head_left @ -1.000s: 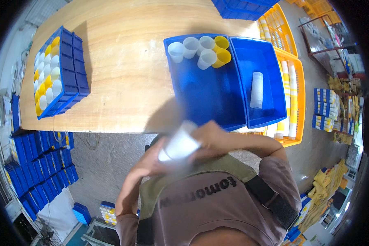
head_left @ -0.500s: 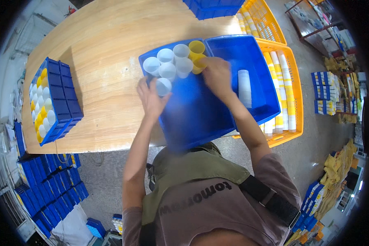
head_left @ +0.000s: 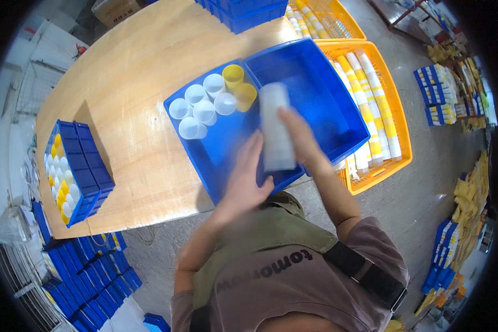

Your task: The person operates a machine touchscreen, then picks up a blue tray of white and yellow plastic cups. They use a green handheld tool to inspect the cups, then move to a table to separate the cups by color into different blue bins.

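My right hand [head_left: 303,135] is closed around a blurred stack of translucent white cups [head_left: 275,133], lifted over the edge between two blue bins. Left of the stack is my left hand [head_left: 245,181], with thumb and fingers apart and nothing in it; whether it touches the cups I cannot tell. Under my left hand lies the left blue bin [head_left: 227,144]. Several white cups [head_left: 205,112] stand mouth-up in its far left part, with two yellow cups [head_left: 233,75] at their right. The right blue bin [head_left: 332,110] shows a bare inside.
An orange crate [head_left: 402,149] of long white and yellow cup stacks stands at the right, with another orange crate [head_left: 346,27] behind. Blue crates [head_left: 91,171] full of cups stand at the table's left. More blue crates [head_left: 243,19] are at the far edge.
The white cup stack has left the right bin and is now in my right hand, which has let go of the yellow cups. My left hand has moved from the white cups toward the stack.
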Available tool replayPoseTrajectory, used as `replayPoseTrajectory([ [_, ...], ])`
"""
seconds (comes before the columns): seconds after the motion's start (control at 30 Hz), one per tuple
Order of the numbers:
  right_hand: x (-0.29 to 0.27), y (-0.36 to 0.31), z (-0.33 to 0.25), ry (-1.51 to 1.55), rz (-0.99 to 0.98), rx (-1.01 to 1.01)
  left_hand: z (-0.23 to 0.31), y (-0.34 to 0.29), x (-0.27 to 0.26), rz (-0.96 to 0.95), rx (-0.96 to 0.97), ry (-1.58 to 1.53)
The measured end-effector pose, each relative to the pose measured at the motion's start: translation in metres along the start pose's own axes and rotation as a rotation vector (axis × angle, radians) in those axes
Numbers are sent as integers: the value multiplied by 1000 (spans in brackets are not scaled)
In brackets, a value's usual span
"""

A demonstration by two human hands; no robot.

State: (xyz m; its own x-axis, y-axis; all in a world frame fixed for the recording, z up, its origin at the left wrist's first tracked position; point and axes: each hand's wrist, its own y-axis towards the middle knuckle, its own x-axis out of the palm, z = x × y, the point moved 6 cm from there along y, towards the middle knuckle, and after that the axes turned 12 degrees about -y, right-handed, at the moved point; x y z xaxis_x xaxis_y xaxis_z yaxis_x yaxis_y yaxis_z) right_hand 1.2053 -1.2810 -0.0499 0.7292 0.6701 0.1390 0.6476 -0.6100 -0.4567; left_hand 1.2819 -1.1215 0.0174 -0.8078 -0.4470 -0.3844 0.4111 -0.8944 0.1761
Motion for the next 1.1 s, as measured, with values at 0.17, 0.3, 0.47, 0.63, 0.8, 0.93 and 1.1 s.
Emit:
replayPoseTrajectory([
  [0.17, 80, -6, 56, 555, -328, 191, 18, -23, -38, 277, 49, 251],
  [0.3, 84, 39, 64, 701, -238, 356, 24, -45, -52, 299, 107, 370],
  [0.47, 97, 1, 65, 711, -196, 527, 15, -57, -72, 471, 54, 339],
  [0.63, 143, -9, 62, 622, -645, 223, 12, -63, -81, 469, 114, 494],
  [0.8, 133, 24, 75, 729, -247, 559, 1, -73, -104, 614, -74, 504],
  [0.93, 161, -34, 71, 684, -693, 205, -17, -75, -111, 587, -257, 348],
  [1.1, 160, 21, 95, 351, -457, -30, -2, -86, -125, 570, 12, 535],
])
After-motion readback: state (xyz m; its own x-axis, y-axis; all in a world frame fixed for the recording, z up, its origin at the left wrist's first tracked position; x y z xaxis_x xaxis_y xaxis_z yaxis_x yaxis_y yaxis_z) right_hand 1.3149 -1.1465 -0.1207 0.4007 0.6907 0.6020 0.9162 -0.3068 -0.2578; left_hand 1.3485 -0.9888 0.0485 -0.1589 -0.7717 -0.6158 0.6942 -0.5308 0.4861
